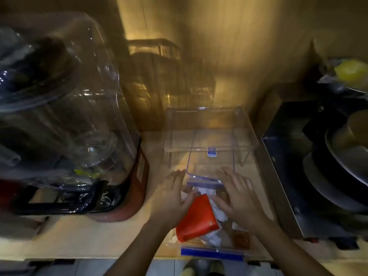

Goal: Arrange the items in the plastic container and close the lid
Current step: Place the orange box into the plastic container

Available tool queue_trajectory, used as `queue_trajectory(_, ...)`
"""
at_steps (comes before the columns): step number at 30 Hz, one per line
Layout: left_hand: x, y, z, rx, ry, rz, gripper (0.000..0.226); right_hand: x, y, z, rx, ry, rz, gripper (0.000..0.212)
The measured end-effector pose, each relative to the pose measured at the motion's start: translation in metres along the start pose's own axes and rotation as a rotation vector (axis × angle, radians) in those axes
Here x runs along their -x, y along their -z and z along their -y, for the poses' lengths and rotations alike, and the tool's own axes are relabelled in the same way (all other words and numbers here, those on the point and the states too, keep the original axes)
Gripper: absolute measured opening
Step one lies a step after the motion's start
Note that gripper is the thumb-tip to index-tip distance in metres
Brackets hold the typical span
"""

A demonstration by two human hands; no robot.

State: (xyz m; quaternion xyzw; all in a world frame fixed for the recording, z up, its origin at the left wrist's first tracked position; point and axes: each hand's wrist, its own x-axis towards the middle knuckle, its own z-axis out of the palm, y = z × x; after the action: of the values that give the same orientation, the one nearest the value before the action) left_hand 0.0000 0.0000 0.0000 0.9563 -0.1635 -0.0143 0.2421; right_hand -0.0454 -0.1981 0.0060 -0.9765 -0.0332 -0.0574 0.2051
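A clear plastic container with blue clips sits at the counter's front edge, holding a red packet, white crumpled wrappers and brown items. Its clear lid stands tilted up behind it, blue-edged. My left hand rests at the container's left side, thumb touching the red packet. My right hand lies over the right side, fingers spread on the wrappers. Neither hand visibly grips anything.
A clear acrylic shelf riser stands just behind the lid. A blender with a clear cover fills the left. A black stove with stacked pans is on the right. A wire rack leans at the back wall.
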Motion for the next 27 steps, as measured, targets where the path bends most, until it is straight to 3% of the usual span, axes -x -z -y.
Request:
queue_trajectory(4, 0.006, -0.017, 0.003, 0.007, -0.025, 0.122, 0.051, 0.020, -0.023, -0.014, -0.041, 0.009, 0.228, 0.071)
queue_trajectory(8, 0.006, -0.031, 0.008, -0.004, -0.073, 0.329, 0.062, 0.029, -0.033, -0.016, -0.118, 0.018, 0.350, 0.075)
queue_trajectory(12, 0.005, -0.037, 0.011, 0.011, -0.051, 0.481, 0.070, 0.029, -0.035, -0.017, -0.168, -0.112, 0.445, 0.062)
queue_trajectory(15, 0.002, -0.037, 0.010, 0.064, 0.006, 0.490, 0.074, 0.029, -0.038, -0.014, -0.312, -0.220, 0.557, 0.066)
queue_trajectory(21, 0.001, -0.037, 0.008, 0.096, 0.003, 0.485, 0.066, 0.027, -0.050, -0.002, -0.843, -0.548, 0.460, 0.041)
queue_trajectory(27, 0.000, -0.029, 0.010, 0.326, 0.067, 0.443, 0.065, 0.026, -0.053, 0.000, -0.957, -0.597, 0.269, 0.030)
